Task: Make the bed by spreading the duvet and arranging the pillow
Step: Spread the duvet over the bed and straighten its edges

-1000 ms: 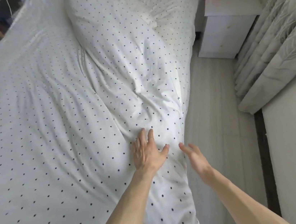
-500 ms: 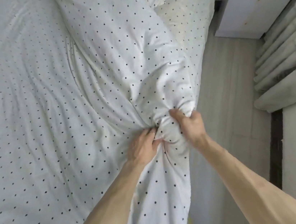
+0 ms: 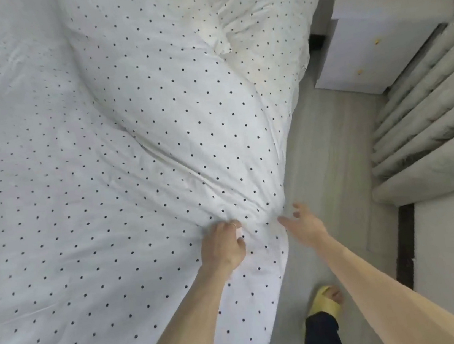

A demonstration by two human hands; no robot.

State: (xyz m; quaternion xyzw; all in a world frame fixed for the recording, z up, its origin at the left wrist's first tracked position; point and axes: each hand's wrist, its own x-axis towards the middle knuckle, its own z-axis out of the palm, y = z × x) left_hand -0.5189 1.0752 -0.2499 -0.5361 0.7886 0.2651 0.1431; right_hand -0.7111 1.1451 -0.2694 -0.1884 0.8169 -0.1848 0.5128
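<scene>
My left hand [image 3: 224,247] grasps bunched duvet [image 3: 178,114]; right hand [image 3: 305,225] fingers splayed, empty. Spreading step; next: grab edge, pull flat.

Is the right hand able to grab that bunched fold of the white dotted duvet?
Probably yes: the right hand is open beside the bunched fold of the white black-dotted duvet, nothing between them. The left hand grips its other side.

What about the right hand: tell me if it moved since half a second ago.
Yes. The right hand has released the duvet and drawn back rightward, out over the floor, fingers spread.
</scene>
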